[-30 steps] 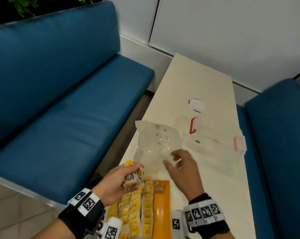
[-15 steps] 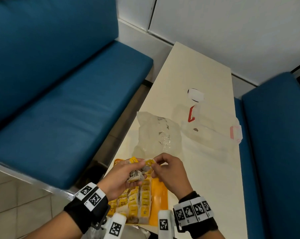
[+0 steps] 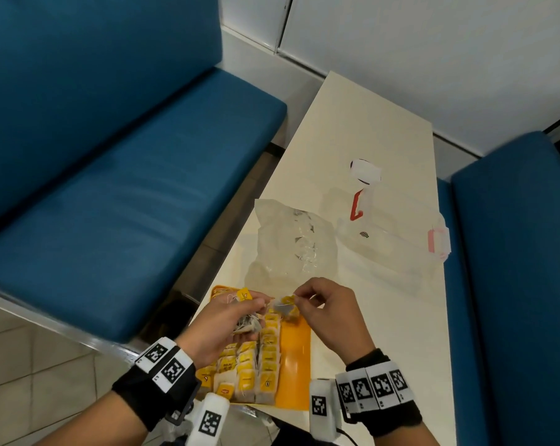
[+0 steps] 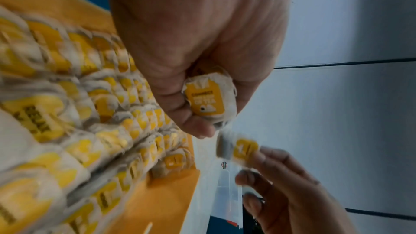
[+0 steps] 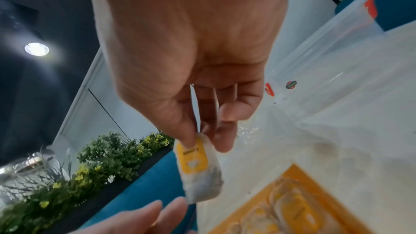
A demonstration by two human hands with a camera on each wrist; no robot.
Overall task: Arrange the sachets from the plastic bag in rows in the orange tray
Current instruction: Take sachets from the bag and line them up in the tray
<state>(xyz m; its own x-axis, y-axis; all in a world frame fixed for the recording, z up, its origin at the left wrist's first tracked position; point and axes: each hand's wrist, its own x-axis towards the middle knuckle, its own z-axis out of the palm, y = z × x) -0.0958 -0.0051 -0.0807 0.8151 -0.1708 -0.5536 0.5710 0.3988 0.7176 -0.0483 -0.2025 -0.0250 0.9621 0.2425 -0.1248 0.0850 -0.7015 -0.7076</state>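
While our left hand (image 3: 227, 320) curls its fingers (image 4: 173, 109) around a small bundle of sachets (image 3: 246, 323) above the far end of the orange tray (image 3: 296, 365), our right hand (image 3: 327, 313) pinches a single sachet (image 5: 198, 168) between thumb and fingertips (image 5: 186, 136), the other fingers loosely spread. From the right wrist we see that sachet hanging by its top edge, its long axis roughly upright, the yellow label facing the camera and the grey filled end pointing down toward the left hand. It is in the air between our two hands, just beside the bundle, over the tray's far end. We can see rows of sachets (image 3: 256, 365) lying in the tray, running along its length and filling the left part; a bare orange strip remains along the right side. Beyond the tray the crumpled plastic bag (image 3: 291, 246) lies on the tabletop (image 3: 368, 123), and a clear lidded box (image 3: 394, 249) with red clips stands just to its right.
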